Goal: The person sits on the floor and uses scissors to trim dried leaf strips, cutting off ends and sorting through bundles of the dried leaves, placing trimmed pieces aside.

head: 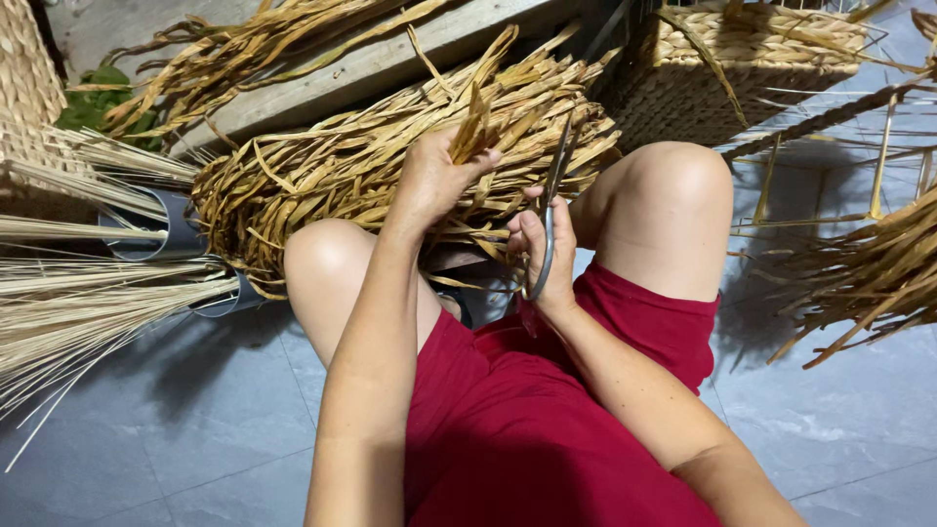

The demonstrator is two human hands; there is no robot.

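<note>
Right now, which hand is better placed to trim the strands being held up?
Probably the right hand: it already grips the scissors, blades pointing up beside the dried strands. The left hand is occupied pinching those strands.

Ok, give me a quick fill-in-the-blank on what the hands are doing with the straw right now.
1. The left hand grips a tuft of dried ____ strands.
2. The right hand holds a pair of ____, blades pointing up.
3. The big bundle lies in front of the person's ____.
4. The woven basket sits at the upper ____ of the view.

Missing words: straw; scissors; knees; right
</note>
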